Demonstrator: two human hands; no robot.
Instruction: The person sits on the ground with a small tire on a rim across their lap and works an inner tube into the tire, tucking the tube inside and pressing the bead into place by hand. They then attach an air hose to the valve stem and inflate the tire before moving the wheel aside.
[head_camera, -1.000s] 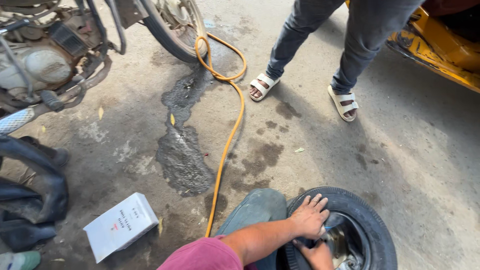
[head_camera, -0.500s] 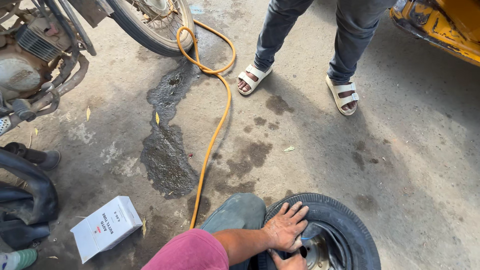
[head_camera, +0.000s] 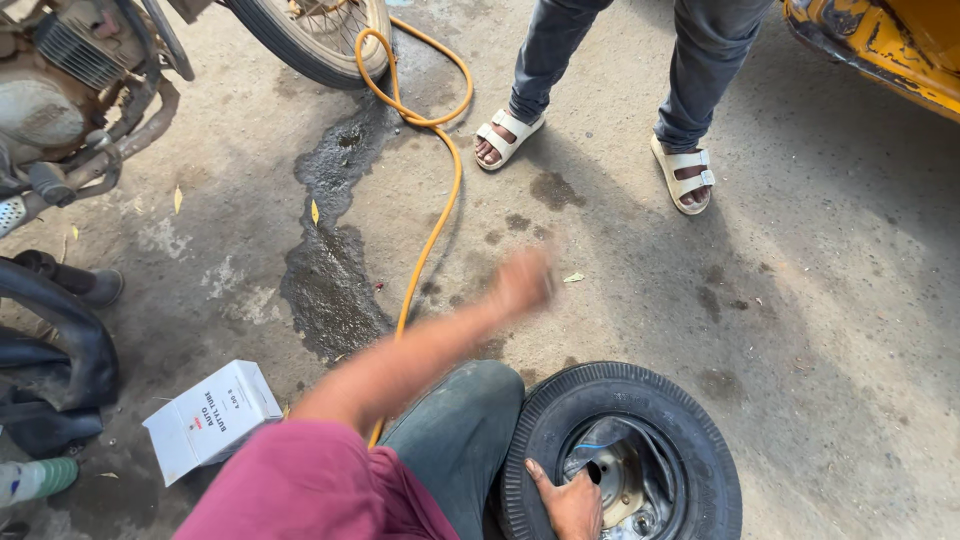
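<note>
A small black tyre (head_camera: 560, 420) on its metal rim (head_camera: 620, 480) lies flat on the concrete beside my jeans-clad knee (head_camera: 455, 430). My right hand (head_camera: 572, 505) grips the tyre's inner edge at the rim opening, thumb on the rubber. My left hand (head_camera: 525, 280) is lifted off the tyre and stretched out above the ground toward the orange hose (head_camera: 435, 225). It is motion-blurred, so its fingers cannot be read. My pink sleeve (head_camera: 300, 485) fills the lower left.
Another person in sandals (head_camera: 510, 135) and jeans stands ahead. A motorcycle's wheel (head_camera: 310, 45) and engine (head_camera: 60, 100) are at the upper left, a yellow vehicle (head_camera: 880, 55) at the upper right. A white box (head_camera: 210, 415), dark rubber tubes (head_camera: 60, 340) and a wet patch (head_camera: 330, 280) lie left.
My left hand has left the tyre's top and swung up and forward over the ground. My right hand stays at the rim. The view has shifted slightly downward.
</note>
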